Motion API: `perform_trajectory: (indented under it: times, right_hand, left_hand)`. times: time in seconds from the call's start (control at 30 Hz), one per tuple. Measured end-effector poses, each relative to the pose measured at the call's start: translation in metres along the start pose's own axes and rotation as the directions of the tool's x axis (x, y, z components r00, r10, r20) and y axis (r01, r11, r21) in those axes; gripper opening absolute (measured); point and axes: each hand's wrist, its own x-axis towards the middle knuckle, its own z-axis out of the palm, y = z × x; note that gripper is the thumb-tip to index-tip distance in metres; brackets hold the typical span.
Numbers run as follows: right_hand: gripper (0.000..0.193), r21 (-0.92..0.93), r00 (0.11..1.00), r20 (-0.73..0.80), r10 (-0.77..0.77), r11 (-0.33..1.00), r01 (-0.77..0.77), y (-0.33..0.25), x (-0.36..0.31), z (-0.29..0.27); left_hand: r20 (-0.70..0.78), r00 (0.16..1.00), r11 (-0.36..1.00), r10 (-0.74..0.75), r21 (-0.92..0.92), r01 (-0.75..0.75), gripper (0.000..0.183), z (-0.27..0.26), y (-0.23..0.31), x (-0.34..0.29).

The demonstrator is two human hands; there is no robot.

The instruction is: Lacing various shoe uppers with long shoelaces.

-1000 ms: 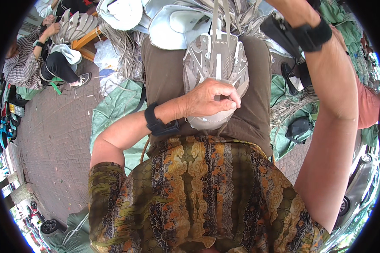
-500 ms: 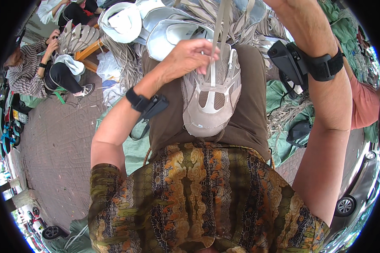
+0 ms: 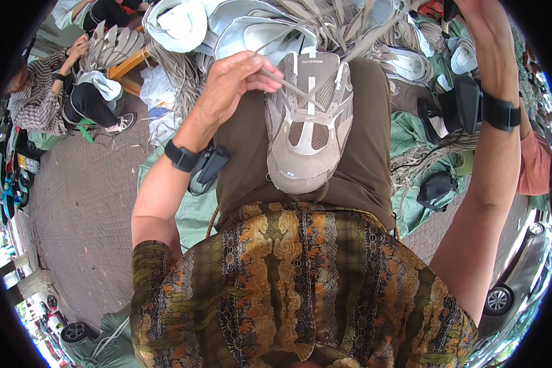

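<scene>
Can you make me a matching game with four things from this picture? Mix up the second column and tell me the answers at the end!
Things:
1. shoe upper
2. left hand
3. parked car
4. shirt

Clues:
A. has a swirly pattern with orange and dark green
B. by the right edge of the picture
C. has the shoelace at its fingers
D. resting on the brown trousers

Right pairs: 1-D, 2-C, 3-B, 4-A.
</scene>
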Motion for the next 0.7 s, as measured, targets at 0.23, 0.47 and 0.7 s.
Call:
perform_trajectory:
  times: [0.23, 0.47, 0.7]
  right_hand:
    - [0.027, -0.234, 0.878, -0.441, 0.186, 0.921, -0.312, 0.068, -0.006, -0.193]
    - [0.024, -0.510, 0.761, -0.418, 0.496, 0.565, -0.649, 0.131, -0.080, -0.292]
    - [0.014, -0.825, 0.782, -0.046, 0.622, 0.418, -0.381, 0.141, -0.130, -0.195]
  left_hand:
    - [-0.122, 0.992, 0.950, 0.037, -0.304, -0.073, 0.023, -0.040, -0.005, -0.036]
    - [-0.272, 0.960, 0.842, 0.067, -0.501, -0.200, 0.017, -0.123, 0.026, -0.072]
    - [-0.684, 0.729, 0.924, -0.041, -0.303, -0.232, 0.019, -0.315, 0.035, -0.145]
